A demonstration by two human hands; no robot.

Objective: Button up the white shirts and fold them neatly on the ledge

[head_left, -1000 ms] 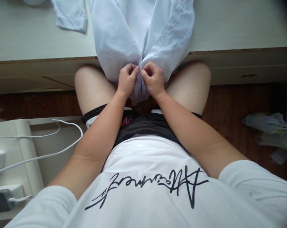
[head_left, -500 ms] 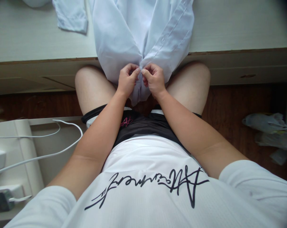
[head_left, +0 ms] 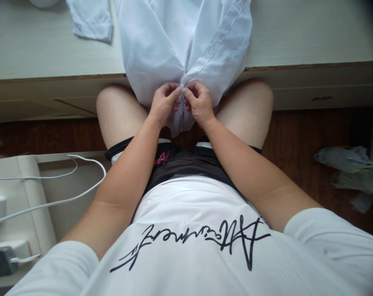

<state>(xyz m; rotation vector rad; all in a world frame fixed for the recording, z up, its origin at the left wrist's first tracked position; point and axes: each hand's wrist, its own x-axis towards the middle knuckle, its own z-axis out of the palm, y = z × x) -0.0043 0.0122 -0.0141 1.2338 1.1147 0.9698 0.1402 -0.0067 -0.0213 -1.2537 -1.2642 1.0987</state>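
Note:
A light blue-white button-up shirt [head_left: 157,45] drapes over the desk's front edge, its lower end hanging between my knees. My left hand [head_left: 165,102] pinches the cloth where the two front edges come together. Right beside it, my right hand [head_left: 198,102] pinches the same spot from the other side, thumbs nearly touching. Any button under the fingertips is too small and covered to make out. Below the hands the gathered cloth hangs in folds. The shirt's cuffed sleeve [head_left: 92,22] lies on the desk at the upper left.
The pale desk [head_left: 303,37] runs across the top, with its drawer fronts beneath. A white cable [head_left: 81,193] loops over a cream stand [head_left: 35,185] at left, where a phone [head_left: 1,261] lies. Plastic bags [head_left: 349,160] rest on the wooden floor at right.
Both hands have shifted very slightly up and left, still pinching the shirt front at the same place. Otherwise the view is almost the same.

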